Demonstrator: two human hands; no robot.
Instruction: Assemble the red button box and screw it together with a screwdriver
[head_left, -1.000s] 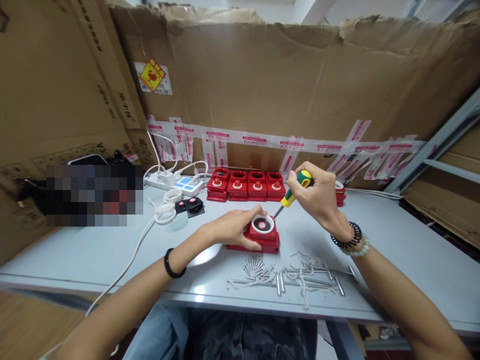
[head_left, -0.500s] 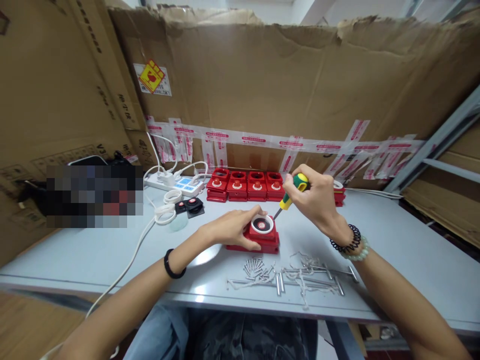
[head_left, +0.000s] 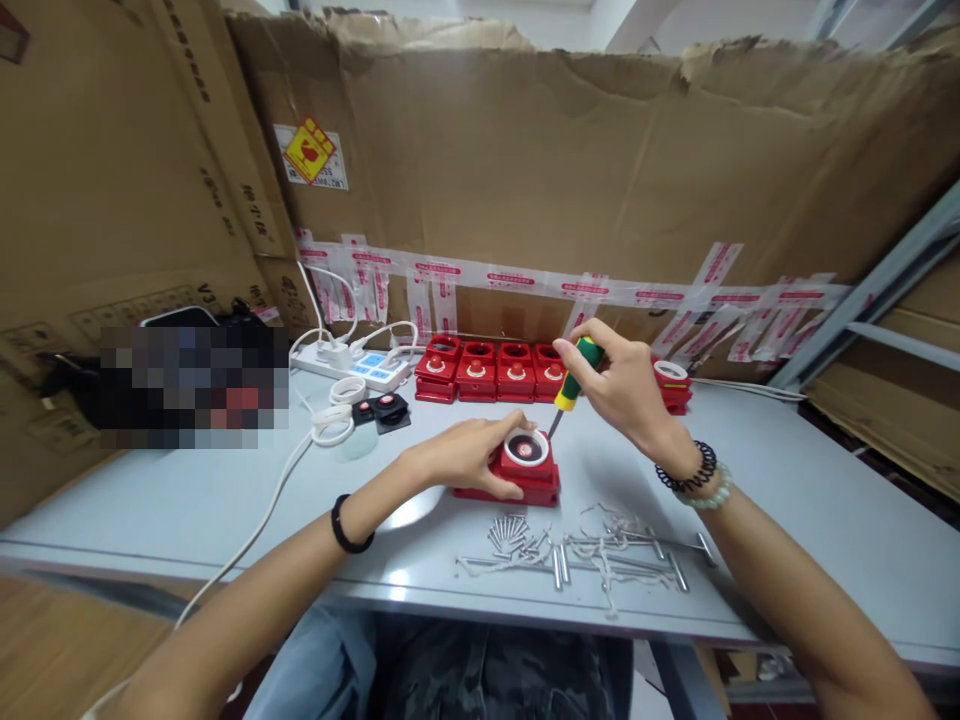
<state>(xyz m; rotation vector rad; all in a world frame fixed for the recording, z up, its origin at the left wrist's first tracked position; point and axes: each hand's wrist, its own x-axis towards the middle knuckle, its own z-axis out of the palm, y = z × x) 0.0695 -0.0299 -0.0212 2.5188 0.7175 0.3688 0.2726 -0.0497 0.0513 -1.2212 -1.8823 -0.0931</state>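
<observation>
My left hand [head_left: 476,457] grips a red box-shaped housing [head_left: 536,488] on the table, thumb at the near side and fingers over the top. A white ring [head_left: 526,432] with a black disc inside sits on the housing's upper face. My right hand [head_left: 619,385] is wrapped around a green and yellow screwdriver [head_left: 576,375]. Its shaft slants down to the right far corner of the housing; whether the tip sits in a screw is too small to tell. Just in front lie several loose screws [head_left: 510,533] and metal rods [head_left: 561,567] with white string.
Several red housings [head_left: 476,372] line the back of the table, one with a white ring [head_left: 670,370] at the right. On the left are a power strip [head_left: 382,370], white rings [head_left: 331,427], black square parts [head_left: 390,410] and a white cable [head_left: 281,485]. Cardboard [head_left: 525,160] walls the back.
My right hand has turned on the screwdriver, and its handle stands more upright, shifted slightly left. My left hand keeps its hold on the red housing. The view has shifted slightly.
</observation>
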